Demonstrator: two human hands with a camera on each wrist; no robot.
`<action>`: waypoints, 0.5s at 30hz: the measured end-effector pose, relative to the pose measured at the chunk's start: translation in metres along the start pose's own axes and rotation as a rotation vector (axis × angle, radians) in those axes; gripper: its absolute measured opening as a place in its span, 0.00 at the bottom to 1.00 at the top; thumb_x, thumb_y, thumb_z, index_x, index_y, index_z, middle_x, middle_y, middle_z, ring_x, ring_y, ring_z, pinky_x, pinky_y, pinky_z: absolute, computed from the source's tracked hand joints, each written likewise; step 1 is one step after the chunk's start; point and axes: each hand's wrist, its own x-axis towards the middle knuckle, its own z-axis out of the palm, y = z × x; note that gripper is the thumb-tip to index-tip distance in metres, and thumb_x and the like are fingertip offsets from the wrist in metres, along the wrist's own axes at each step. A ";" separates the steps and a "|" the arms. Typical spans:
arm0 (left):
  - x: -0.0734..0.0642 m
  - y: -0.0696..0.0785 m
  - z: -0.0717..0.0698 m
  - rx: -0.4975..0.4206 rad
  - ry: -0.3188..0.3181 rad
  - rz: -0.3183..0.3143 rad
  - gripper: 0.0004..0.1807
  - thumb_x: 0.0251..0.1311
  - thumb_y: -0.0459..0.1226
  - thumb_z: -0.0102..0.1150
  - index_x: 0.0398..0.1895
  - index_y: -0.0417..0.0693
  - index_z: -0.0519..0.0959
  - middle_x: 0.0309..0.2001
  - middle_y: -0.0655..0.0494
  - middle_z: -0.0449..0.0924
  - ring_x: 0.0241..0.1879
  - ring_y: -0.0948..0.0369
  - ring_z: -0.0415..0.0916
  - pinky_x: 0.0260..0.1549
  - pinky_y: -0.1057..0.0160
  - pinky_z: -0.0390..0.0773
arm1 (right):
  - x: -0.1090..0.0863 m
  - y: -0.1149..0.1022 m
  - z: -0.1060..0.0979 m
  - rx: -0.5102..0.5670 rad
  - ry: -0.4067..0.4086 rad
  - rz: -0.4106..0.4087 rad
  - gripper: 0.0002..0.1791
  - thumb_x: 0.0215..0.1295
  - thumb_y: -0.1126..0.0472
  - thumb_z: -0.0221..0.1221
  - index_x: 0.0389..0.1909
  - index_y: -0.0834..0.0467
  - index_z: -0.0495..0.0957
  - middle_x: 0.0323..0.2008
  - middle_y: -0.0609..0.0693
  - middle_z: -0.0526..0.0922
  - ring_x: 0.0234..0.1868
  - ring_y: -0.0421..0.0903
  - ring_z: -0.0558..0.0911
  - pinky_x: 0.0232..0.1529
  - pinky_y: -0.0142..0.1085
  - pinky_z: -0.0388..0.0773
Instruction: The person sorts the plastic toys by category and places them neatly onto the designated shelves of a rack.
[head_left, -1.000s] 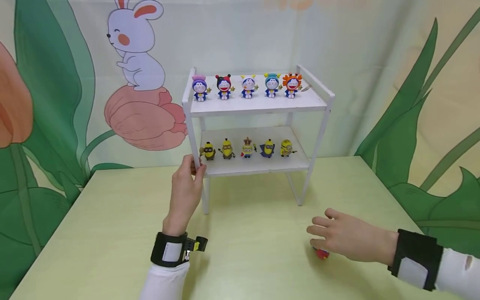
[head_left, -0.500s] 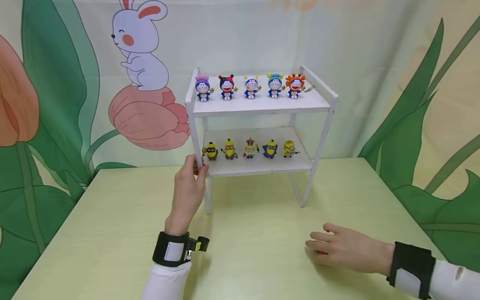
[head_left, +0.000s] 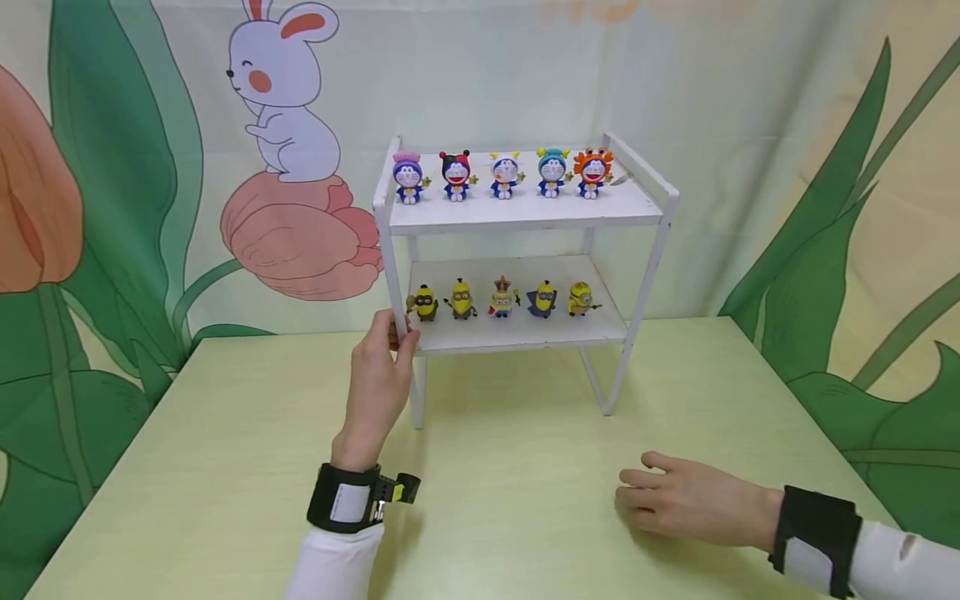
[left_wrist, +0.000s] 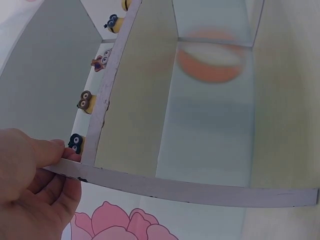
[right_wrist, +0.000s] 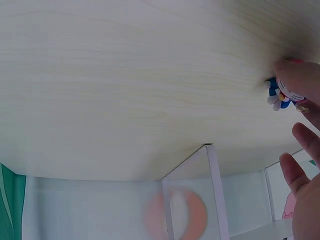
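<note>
My left hand (head_left: 378, 379) grips the front left post of a white two-tier shelf (head_left: 517, 223), thumb and fingers round it at the lower tier; the left wrist view shows this hold close up. At the right of the table, my right hand (head_left: 690, 498) is low over the tabletop. Its thumb and a finger pinch a small blue-and-white cat figurine (right_wrist: 285, 95) with a red top, seen in the right wrist view. The other fingers stand away from it. In the head view the hand hides this figurine.
A row of several similar cat figurines (head_left: 505, 177) in different hats stands on the upper tier. Several yellow goggled figurines (head_left: 502, 298) line the lower tier. The shelf stands on a pale wood-grain table (head_left: 247, 467) before a printed cloth backdrop (head_left: 480, 75).
My right hand has come down over the figurine and closed on it, covering it in the head view. The left hand keeps its hold on the shelf. The head view has shifted slightly.
</note>
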 end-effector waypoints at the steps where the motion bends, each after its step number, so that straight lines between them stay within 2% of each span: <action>1: 0.000 0.000 0.000 0.001 -0.001 -0.001 0.10 0.67 0.29 0.57 0.47 0.33 0.70 0.37 0.44 0.78 0.34 0.52 0.75 0.34 0.57 0.77 | 0.000 0.000 -0.001 0.008 -0.003 -0.002 0.14 0.48 0.57 0.71 0.37 0.46 0.81 0.42 0.42 0.78 0.48 0.44 0.74 0.48 0.40 0.70; 10: 0.000 0.000 0.000 0.005 -0.002 -0.003 0.10 0.67 0.29 0.56 0.47 0.33 0.70 0.37 0.44 0.78 0.35 0.52 0.75 0.34 0.56 0.77 | 0.004 0.010 -0.010 0.051 0.008 0.040 0.17 0.48 0.58 0.74 0.39 0.52 0.81 0.35 0.44 0.76 0.39 0.42 0.70 0.43 0.37 0.68; 15: 0.000 -0.001 0.000 0.007 -0.003 0.000 0.10 0.67 0.29 0.56 0.47 0.33 0.70 0.37 0.44 0.78 0.35 0.51 0.75 0.35 0.56 0.77 | 0.007 0.015 -0.017 0.050 0.037 0.068 0.16 0.49 0.63 0.72 0.37 0.54 0.78 0.33 0.45 0.72 0.37 0.43 0.69 0.43 0.36 0.67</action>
